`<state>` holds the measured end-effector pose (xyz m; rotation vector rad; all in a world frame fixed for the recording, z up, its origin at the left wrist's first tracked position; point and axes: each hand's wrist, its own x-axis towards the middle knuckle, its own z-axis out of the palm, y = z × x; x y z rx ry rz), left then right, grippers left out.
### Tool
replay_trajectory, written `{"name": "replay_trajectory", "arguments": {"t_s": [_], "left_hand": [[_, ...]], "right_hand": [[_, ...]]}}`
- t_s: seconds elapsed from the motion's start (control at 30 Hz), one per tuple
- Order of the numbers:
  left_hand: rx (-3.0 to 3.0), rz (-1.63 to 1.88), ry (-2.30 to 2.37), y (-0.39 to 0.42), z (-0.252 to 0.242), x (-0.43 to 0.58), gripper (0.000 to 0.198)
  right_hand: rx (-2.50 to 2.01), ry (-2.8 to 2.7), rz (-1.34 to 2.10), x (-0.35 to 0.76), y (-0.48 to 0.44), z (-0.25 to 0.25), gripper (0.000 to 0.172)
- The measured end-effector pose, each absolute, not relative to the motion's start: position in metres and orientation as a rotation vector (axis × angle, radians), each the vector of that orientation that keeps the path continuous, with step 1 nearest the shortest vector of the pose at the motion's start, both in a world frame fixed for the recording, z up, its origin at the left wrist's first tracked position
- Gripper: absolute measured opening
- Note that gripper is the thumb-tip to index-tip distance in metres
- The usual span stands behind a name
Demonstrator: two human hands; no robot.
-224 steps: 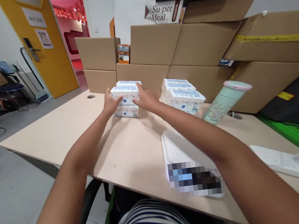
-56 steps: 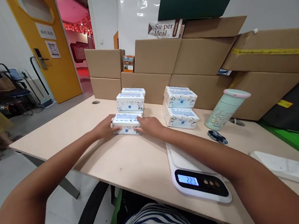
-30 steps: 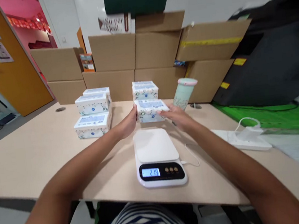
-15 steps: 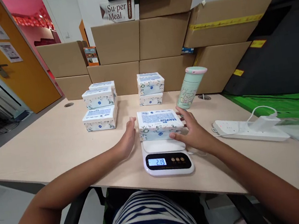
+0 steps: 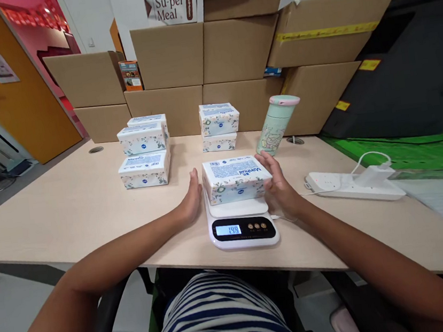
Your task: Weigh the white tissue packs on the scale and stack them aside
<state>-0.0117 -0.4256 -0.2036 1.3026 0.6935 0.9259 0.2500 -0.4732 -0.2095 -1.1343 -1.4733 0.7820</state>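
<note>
A white tissue pack [image 5: 237, 177] with blue "Manhua" print rests on the pan of a white digital kitchen scale [image 5: 238, 208]. Its lit display [image 5: 228, 230] shows digits starting with 1; the rest are not sharp. On the pack's left, my left hand [image 5: 189, 202] stands on edge on the tabletop, open, with a small gap to the pack. Along the right side is my right hand [image 5: 281, 188], its fingers stretched and loosely apart, at or against the pack's right end. The thumb is partly hidden there.
More tissue packs [image 5: 144, 171] are stacked at the left, and another stack [image 5: 220, 126] stands behind the scale. A mint green bottle [image 5: 277, 126] is at the back right, near a white power strip [image 5: 353, 185]. Cardboard boxes [image 5: 168, 57] line the table's back edge.
My right thumb has left the pack's front face, and the right hand has loosened. The scale's reading has dropped from 2.19. The whole view has shifted slightly.
</note>
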Motion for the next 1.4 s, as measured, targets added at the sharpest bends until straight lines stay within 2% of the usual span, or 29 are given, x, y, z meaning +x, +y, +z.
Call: {"name": "replay_trajectory", "arguments": {"t_s": [0.13, 0.27, 0.43, 0.57, 0.63, 1.1, 1.4], "left_hand": [[1.423, 1.013, 0.926, -0.407, -0.199, -0.023, 0.099], [1.556, 1.184, 1.075, -0.403, -0.190, -0.029, 0.087], [1.290, 0.972, 0.907, -0.438, -0.189, -0.019, 0.096], [1.330, 0.846, 0.438, -0.462, -0.187, -0.008, 0.094], [1.339, 0.838, 0.385, -0.462, -0.186, -0.007, 0.094], [1.242, 0.936, 0.548, -0.425, -0.215, -0.015, 0.090], [1.399, 0.939, 0.850, -0.414, -0.208, -0.019, 0.102]], "right_hand": [[-1.143, -1.338, 0.675, 0.257, -0.465, -0.203, 0.127], [-1.206, -1.333, 0.805, 0.262, -0.464, -0.196, 0.122], [-1.180, -1.393, 1.030, 0.258, -0.471, -0.190, 0.108], [-1.231, -1.438, 1.077, 0.254, -0.473, -0.188, 0.110], [-1.250, -1.429, 1.069, 0.254, -0.472, -0.189, 0.111], [-1.077, -1.196, 1.074, 0.250, -0.462, -0.207, 0.108], [-1.202, -0.950, 0.799, 0.261, -0.449, -0.215, 0.104]]}}
